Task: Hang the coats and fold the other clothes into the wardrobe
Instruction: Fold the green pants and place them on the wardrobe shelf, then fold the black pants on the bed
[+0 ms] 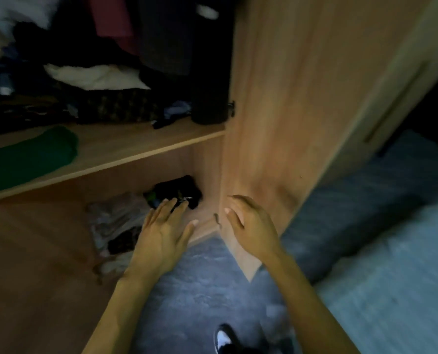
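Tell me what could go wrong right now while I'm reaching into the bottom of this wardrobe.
The open wardrobe door stands right beside your right hand; its lower corner could catch your wrist or shin. Your left hand hovers by a black garment next to a loose grey pile, so a careless reach may topple it. The dim light makes dark clothes hard to sort.

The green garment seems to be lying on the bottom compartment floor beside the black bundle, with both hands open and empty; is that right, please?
Not quite. The head view shows the green garment lying on the shelf above, towards its left end, not down beside the black bundle in the bottom compartment. The rest stands: the left hand and right hand are both open and empty.
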